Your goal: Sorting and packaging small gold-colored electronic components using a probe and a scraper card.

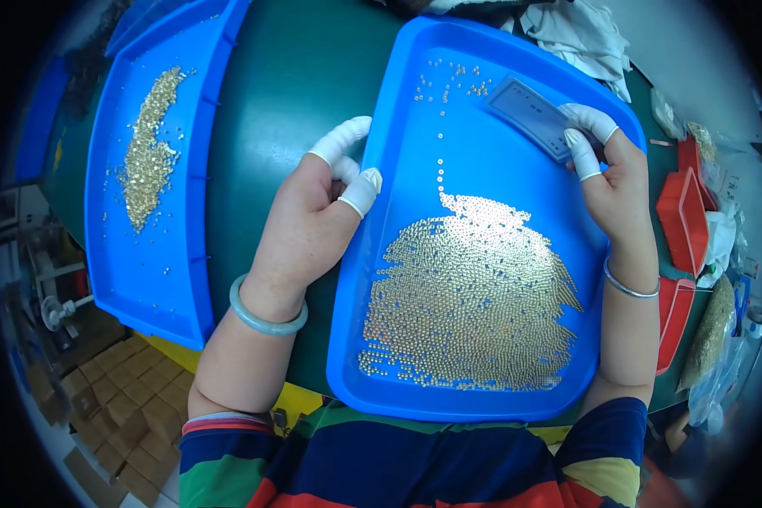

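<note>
Right hand: my thumb and forefinger, both in white finger cots, pinch a flat grey-blue card over the far right corner of the near blue tray.

Left hand: loosely curled at the tray's left rim, cotted fingers touching the edge, holding nothing.

Small brass beads: one dense sheet across the tray's near half, a thin line trailing up toward the card, a few strays beside it.

Second blue tray: to my left, holding a smaller heap.

Handling note: I judge the card should stay low and flat, sweeping gently so beads do not scatter.
</note>
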A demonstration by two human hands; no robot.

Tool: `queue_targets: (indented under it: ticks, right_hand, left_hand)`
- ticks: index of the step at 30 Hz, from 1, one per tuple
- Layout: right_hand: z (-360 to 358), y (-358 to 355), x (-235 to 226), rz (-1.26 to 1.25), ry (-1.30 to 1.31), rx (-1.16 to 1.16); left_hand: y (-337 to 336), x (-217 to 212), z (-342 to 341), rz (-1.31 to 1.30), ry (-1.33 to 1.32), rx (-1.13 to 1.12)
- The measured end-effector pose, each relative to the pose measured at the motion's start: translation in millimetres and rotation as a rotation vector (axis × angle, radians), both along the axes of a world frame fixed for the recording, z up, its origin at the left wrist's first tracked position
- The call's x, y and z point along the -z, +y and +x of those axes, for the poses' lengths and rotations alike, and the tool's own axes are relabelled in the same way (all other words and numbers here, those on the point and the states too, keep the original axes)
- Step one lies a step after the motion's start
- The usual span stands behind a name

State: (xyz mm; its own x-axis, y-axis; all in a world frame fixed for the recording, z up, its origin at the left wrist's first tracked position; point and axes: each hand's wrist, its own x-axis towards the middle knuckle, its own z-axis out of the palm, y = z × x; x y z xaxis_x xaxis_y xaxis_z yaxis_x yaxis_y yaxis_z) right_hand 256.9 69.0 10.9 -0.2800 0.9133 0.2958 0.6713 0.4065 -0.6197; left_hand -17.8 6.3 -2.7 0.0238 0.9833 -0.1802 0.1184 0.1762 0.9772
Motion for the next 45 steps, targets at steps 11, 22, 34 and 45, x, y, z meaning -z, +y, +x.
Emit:
queue_targets:
  ticks: [11, 22, 34, 45]
  right_hand:
    - [22.1, 15.6, -21.0, -0.009, -0.04, 0.197]
    - [8.6, 50.4, 8.3, 0.047, -0.222, 0.135]
    - [-35.7, 74.5, 10.1, 0.139, -0.267, -0.122]
    - [-41.3, 75.9, 10.2, 0.109, -0.207, -0.342]
  left_hand:
    - [1.4, 1.2, -2.0, -0.002, 0.039, 0.025]
    - [-1.3, -0.9, -2.7, -0.014, 0.033, 0.02]
    - [0.5, 4.2, -1.1, -0.01, 0.029, 0.012]
    - [-1.2, -1.5, -4.4, -0.016, 0.056, 0.018]
